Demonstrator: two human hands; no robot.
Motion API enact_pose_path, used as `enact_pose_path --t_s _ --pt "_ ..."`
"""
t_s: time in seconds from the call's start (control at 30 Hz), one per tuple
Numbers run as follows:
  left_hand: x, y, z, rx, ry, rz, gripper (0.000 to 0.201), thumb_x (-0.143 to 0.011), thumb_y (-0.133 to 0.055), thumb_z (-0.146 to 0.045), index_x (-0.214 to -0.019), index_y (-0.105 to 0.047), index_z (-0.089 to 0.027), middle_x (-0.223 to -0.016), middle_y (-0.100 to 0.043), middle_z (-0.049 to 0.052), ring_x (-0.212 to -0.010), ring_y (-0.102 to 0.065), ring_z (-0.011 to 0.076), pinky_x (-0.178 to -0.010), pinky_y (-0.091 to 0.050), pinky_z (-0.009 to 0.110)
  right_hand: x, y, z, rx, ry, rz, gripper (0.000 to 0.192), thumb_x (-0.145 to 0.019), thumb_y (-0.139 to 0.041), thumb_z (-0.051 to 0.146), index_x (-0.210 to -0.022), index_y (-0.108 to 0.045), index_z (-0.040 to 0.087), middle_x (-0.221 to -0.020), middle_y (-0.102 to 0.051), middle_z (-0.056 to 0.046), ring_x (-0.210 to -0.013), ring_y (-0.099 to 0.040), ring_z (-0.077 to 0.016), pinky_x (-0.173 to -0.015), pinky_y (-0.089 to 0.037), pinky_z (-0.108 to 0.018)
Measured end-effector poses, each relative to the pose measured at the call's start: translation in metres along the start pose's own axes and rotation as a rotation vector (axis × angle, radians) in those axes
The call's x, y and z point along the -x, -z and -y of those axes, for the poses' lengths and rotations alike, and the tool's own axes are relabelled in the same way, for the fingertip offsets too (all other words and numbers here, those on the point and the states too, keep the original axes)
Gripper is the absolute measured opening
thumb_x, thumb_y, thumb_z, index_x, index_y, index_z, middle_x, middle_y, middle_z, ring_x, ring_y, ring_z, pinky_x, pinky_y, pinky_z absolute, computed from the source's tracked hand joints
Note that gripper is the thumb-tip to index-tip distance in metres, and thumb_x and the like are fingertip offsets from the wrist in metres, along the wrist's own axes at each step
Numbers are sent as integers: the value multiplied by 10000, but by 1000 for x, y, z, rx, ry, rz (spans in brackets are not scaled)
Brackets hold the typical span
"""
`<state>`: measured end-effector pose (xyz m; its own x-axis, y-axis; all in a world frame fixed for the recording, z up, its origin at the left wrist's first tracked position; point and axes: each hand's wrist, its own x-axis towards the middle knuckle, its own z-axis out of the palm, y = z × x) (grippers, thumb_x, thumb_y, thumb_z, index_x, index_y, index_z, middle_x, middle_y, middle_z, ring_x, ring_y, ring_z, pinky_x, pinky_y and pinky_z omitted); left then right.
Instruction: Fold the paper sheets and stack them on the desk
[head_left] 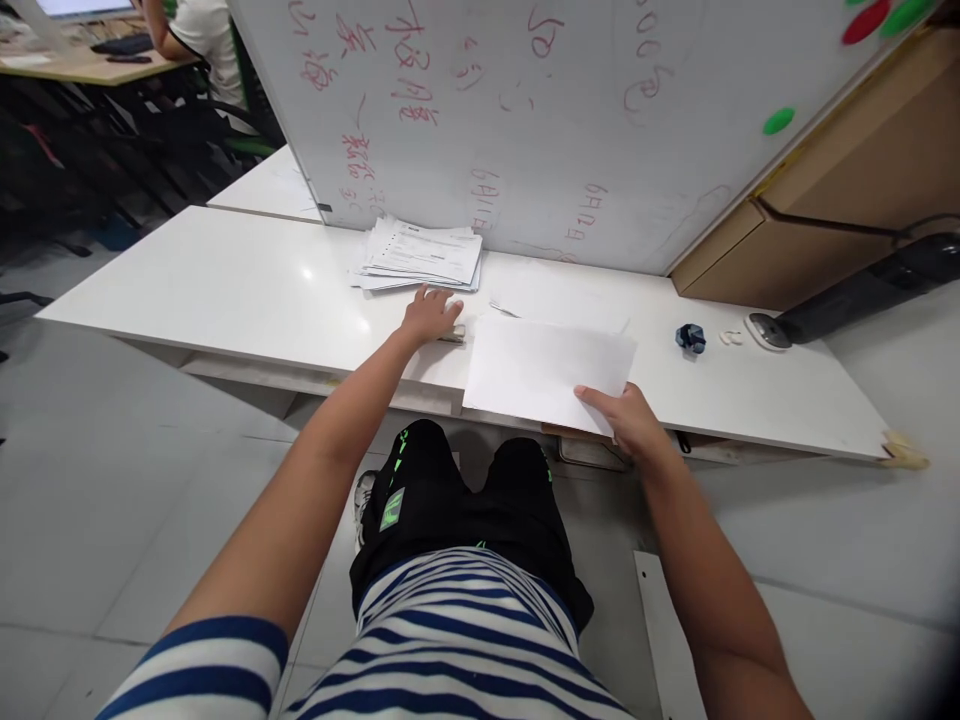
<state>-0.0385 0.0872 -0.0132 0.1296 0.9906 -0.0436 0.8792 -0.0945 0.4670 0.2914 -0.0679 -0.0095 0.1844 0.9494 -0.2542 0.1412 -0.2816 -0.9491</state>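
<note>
My right hand (634, 420) grips a white sheet of paper (547, 365) by its near right corner, thumb on top and the other fingers hidden underneath. The sheet overhangs the front edge of the white desk (247, 280). To the left, my left hand (431, 315) has its fingers stretched out and apart. A small, partly covered object with a metallic look (454, 334) lies under or beside that hand; its kind is unclear. Just beyond the fingertips sits a stack of printed papers (420, 252). Behind the held sheet, more white paper (562, 290) lies on the desk, beside a thin pen-like item (504, 308).
A whiteboard (480, 120) with red writing stands along the desk's back. At right are a dark blue small object (690, 338), white earbud-like pieces (729, 338), a computer mouse (768, 331) and cardboard boxes (855, 150). Another person (214, 50) sits at far left.
</note>
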Motion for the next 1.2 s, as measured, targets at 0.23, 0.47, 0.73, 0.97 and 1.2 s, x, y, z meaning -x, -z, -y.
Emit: enact_pose_path --t_s 0.23,0.47,0.73,0.97,1.2 --pt "1 1 -2 -24 -5 0 635 -944 -281 -560 -1428 -448 -185 -1555 -357 78 -1493 -53 332 -1176 -201 507 9 7 -17 -45 -92 -94 426 -562 -858 352 -919 -695 188 -967 -758 -89 -894 -711 -291 -815 -592 -412" --pt "6 4 -7 -62 12 37 607 -955 -229 -567 -1401 -460 -227 -1556 -365 38 -1491 -99 304 -1152 -262 506 13 -4 -7 -86 -118 -60 372 -598 -844 318 -902 -656 215 -1004 -750 -68 -919 -709 -251 -830 -593 -364" --pt "4 -2 -6 -75 -7 -11 569 -968 -238 -518 -1362 -512 -211 -1509 -434 57 -1473 -174 310 -1137 -291 480 -21 -42 19 -225 60 -33 396 -567 -726 260 -922 -552 235 -795 -684 26 -810 -683 -202 -741 -580 -333" --pt "6 -5 -6 -35 -21 -63 627 -966 -236 -531 -1354 -523 -131 -1492 -439 140 -1436 -231 354 -1101 -309 493 -111 -124 98 -103 142 8 318 -563 -670 192 -829 -500 228 -757 -626 52 -706 -611 -129 -571 -492 -216" --pt "8 -11 -4 5 -41 -122 598 -965 -249 -535 -1283 -568 -141 -1458 -474 143 -1451 -208 328 -1099 -304 490 -203 -228 126 100 77 47 226 -644 -634 142 -807 -495 214 -821 -608 37 -757 -585 -126 -590 -502 -250"
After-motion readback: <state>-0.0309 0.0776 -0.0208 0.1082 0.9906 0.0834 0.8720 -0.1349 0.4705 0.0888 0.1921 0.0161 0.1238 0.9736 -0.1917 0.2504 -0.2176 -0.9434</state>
